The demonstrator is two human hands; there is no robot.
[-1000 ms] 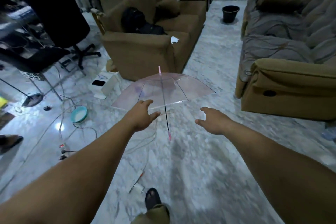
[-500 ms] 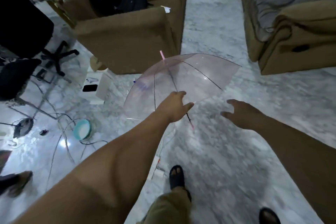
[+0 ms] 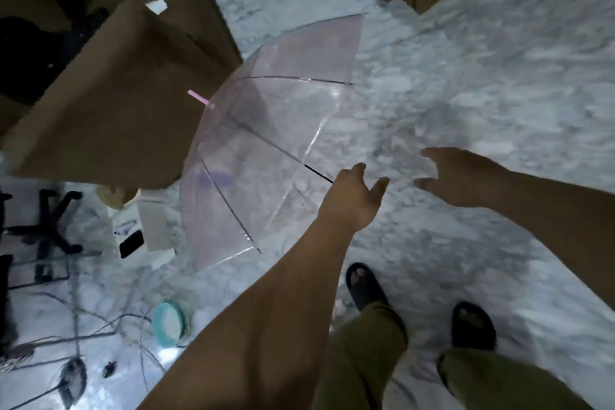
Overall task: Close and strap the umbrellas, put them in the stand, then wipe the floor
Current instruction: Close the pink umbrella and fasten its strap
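Clear domed umbrella (image 3: 266,156) (open) on marble floor (image 3: 466,93).

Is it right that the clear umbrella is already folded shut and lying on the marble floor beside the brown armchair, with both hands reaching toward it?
Not quite: the head view shows the clear umbrella fully open, canopy spread, not folded shut. The rest holds: it lies on the marble floor beside the brown armchair, with the left hand and right hand reaching toward it.
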